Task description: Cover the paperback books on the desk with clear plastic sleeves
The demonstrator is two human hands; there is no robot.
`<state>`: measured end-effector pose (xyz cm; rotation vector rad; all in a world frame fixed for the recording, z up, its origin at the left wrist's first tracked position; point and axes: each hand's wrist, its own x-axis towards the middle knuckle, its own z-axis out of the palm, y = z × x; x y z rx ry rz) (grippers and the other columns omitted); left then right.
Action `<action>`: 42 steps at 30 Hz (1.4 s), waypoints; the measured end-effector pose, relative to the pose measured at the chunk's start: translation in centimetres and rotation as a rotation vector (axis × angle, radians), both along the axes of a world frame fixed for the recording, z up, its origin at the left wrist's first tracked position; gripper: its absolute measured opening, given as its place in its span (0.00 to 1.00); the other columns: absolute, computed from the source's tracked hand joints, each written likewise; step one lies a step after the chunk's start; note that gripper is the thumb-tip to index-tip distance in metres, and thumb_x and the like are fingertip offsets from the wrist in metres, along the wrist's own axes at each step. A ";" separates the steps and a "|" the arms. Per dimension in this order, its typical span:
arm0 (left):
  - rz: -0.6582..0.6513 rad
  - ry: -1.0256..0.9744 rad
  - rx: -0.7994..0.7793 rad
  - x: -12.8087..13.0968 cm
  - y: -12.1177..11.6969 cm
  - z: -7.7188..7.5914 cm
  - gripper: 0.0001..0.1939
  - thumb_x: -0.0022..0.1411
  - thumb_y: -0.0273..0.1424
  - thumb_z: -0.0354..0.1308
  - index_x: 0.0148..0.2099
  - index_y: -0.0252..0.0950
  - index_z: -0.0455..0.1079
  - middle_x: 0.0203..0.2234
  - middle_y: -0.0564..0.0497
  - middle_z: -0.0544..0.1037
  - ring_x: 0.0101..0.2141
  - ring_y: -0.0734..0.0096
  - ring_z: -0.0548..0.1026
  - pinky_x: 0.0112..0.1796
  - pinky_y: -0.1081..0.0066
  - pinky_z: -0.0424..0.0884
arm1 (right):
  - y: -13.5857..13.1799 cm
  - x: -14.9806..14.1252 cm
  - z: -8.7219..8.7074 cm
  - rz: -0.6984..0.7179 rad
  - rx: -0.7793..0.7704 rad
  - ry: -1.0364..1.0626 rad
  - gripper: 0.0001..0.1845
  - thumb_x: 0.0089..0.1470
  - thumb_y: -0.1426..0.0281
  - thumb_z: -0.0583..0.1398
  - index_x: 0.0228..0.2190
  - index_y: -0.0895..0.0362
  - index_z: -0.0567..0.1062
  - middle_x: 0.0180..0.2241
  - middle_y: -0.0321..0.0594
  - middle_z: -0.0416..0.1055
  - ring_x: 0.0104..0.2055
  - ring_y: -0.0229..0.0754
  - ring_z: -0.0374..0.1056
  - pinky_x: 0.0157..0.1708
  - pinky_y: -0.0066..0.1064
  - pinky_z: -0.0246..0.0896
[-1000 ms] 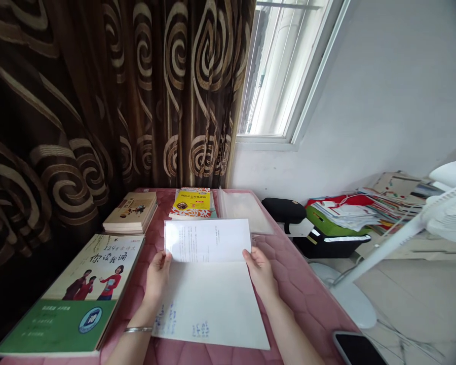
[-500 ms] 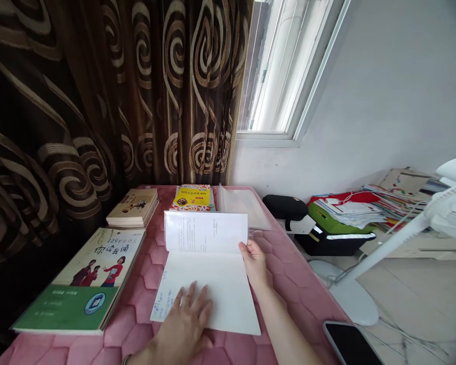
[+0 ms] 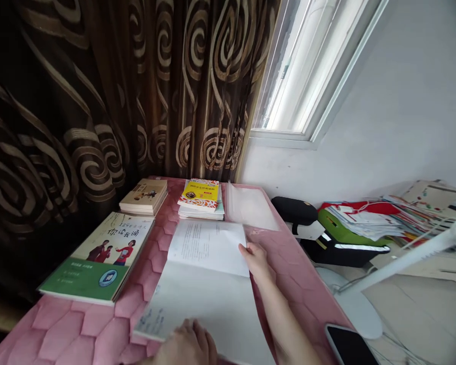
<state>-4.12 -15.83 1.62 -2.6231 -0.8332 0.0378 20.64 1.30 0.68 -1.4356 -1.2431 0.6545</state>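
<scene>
An open book (image 3: 209, 299) lies on the pink padded table cover, its spine running across. Small print shows on its far page, and blue handwriting marks the lower left of the near page, which is mostly blank. My right hand (image 3: 256, 261) pinches the right edge of the far page between thumb and fingers. At the book's near edge my left hand (image 3: 188, 344) is slightly blurred, with fingers bent together over the page's border; its thumb is hidden.
Green-and-white books (image 3: 102, 253) and small tan books (image 3: 144, 195) lie stacked on the left. Beyond the open book are a yellow-covered book (image 3: 199, 192) on a pile and clear plastic sleeves (image 3: 251, 205). A phone (image 3: 351, 344) and a white fan (image 3: 399, 258) are at right.
The book has come nearer to me, and its far page has dropped flatter. My left hand has drawn back from lying spread on the page to its near edge. The view has shifted.
</scene>
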 end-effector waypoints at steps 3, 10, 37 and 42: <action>0.103 -0.107 -0.178 0.3 -0.9 -1.4 0.15 0.59 0.20 0.53 0.46 0.30 0.76 0.32 0.33 0.81 0.26 0.57 0.80 0.21 0.66 0.71 | 0.1 -0.3 -0.6 0.038 -0.084 -0.006 0.22 0.42 0.55 0.60 0.13 0.51 0.56 0.12 0.26 0.51 0.15 0.34 0.48 0.15 0.27 0.43; 0.295 -0.242 -0.376 0.0 5.4 4.7 0.31 0.67 0.41 0.49 0.67 0.35 0.54 0.66 0.40 0.52 0.65 0.50 0.52 0.61 0.48 0.55 | 0.4 -0.3 -1.0 0.018 -0.123 -0.027 0.20 0.42 0.55 0.60 0.12 0.51 0.60 0.11 0.27 0.57 0.15 0.36 0.52 0.16 0.28 0.44; 0.599 -0.332 -0.458 0.7 10.6 1.7 0.33 0.67 0.40 0.41 0.69 0.27 0.47 0.67 0.37 0.45 0.66 0.49 0.46 0.62 0.48 0.48 | -4.5 -7.8 1.4 0.476 -0.153 -1.052 0.33 0.65 0.54 0.42 0.66 0.57 0.51 0.69 0.45 0.35 0.70 0.52 0.30 0.66 0.52 0.27; 0.720 -0.381 -0.329 -1.4 11.1 0.1 0.32 0.68 0.40 0.41 0.67 0.25 0.52 0.66 0.35 0.50 0.65 0.51 0.52 0.61 0.53 0.54 | -3.3 -5.9 1.9 0.395 -0.325 -1.037 0.35 0.66 0.54 0.40 0.66 0.62 0.48 0.68 0.51 0.32 0.70 0.52 0.28 0.66 0.51 0.28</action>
